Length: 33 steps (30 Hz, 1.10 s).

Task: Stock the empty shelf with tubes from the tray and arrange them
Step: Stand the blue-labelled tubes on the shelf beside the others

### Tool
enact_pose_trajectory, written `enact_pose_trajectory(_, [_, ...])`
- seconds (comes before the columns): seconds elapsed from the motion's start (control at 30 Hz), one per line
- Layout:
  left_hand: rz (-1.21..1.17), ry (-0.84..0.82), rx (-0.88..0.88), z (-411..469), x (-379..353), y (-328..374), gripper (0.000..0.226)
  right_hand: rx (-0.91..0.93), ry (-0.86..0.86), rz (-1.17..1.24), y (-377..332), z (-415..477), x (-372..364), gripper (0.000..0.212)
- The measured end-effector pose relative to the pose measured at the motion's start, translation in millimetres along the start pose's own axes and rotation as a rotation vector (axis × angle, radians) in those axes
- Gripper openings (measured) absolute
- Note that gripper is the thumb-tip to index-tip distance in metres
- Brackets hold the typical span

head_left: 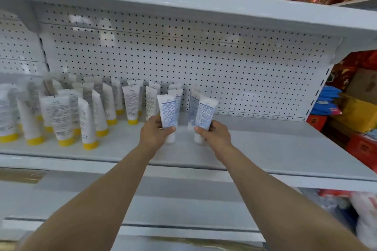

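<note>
both arms reach forward over the front edge of the shelf [265, 149], a flat board of pale grey painted metal with a smooth, matte surface. the left hand [155, 133] is closed around the lower part of a white tube with blue print [168, 112]; the thumb lies across the front of it and the fingers wrap behind. the tube is soft plastic, flat and wide at the crimped top and round at the bottom, and its white cap [170, 138] points down, touching the shelf or just above it, i cannot tell which. the right hand [214, 134] grips a second tube with blue print [206, 114] in the same way, a little tilted to the right, with its white cap [199, 138] low near the board. behind each held tube stands one more tube of the same kind, near the back edge.

on the left half of the shelf stands a group of yellow-capped tubes [61, 120], white with small grey text, all on their round glossy caps, in loose rows from the front edge to the back. some lean slightly. the right half of the board is bare.

the back wall is a white pegboard [224, 63], thin metal with regular rows of small round holes. at the right side, past the end of the shelf, lie red and yellow boxes [357, 116].
</note>
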<state>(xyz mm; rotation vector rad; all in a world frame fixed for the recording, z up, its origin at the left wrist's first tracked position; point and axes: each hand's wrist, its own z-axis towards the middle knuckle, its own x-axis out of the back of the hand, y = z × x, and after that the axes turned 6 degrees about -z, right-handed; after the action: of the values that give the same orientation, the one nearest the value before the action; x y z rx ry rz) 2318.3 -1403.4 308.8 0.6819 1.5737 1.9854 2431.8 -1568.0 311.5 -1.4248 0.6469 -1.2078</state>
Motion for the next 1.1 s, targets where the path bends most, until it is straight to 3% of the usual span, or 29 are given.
enact_pose_trajectory(0.43, [0.011, -0.176, -0.07, 27.5, -0.4, -26.9, 0.044, 0.049, 0.027, -0.072, 12.5, 14.5, -27.0, 0.041])
enact_pose_trajectory(1.1, [0.048, -0.13, -0.082, 24.5, -8.3, -23.5, 0.046, 0.062, 0.049, -0.157, 10.5, 13.9, -30.8, 0.042])
